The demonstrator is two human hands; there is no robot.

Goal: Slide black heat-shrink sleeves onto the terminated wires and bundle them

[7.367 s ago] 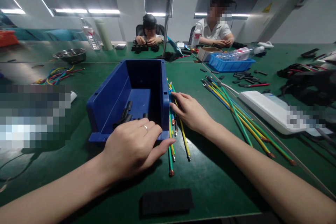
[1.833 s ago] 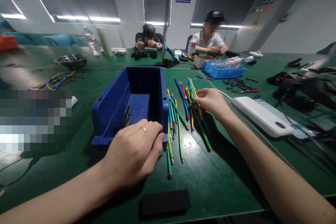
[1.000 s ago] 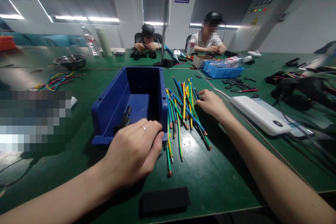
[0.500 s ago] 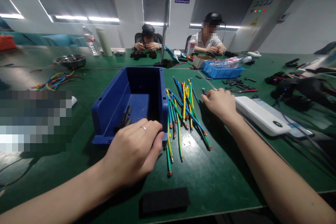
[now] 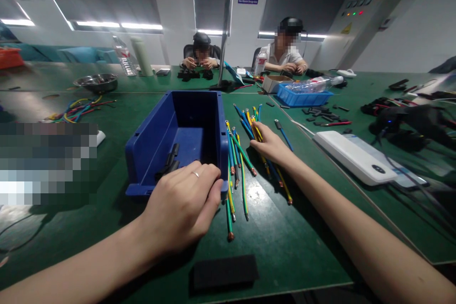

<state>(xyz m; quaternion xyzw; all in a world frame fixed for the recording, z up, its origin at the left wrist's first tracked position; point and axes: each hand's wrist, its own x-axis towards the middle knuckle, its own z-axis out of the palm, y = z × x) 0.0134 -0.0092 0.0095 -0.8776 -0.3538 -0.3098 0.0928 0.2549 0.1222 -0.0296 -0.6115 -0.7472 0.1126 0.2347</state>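
Observation:
My left hand (image 5: 185, 199), a ring on one finger, is curled over the front edge of a dark blue plastic bin (image 5: 149, 130). Its fingertips are hidden behind the edge. Black pieces (image 5: 170, 161) lie inside the bin. To the right, my right hand (image 5: 272, 145) closes thumb and fingers around several yellow, green and blue cables (image 5: 249, 128) with ring terminals and bare copper ends. Part of that bunch is under the palm. More short cables (image 5: 233, 190) lie between hand and bin. One blue cable with a black sleeve (image 5: 284, 135) rests beyond my right hand.
A black block (image 5: 224, 271) lies at the near edge. Right are a white power bank (image 5: 351, 156), small black pieces (image 5: 322, 115) and a light blue tray (image 5: 302, 97) with a bottle. A metal bowl (image 5: 96, 86) and wires (image 5: 73, 113) are left. Two people sit opposite.
My right hand has moved left and slightly nearer, from beside the cables onto them, uncovering the blue cable with the black sleeve. My left hand stays at the bin.

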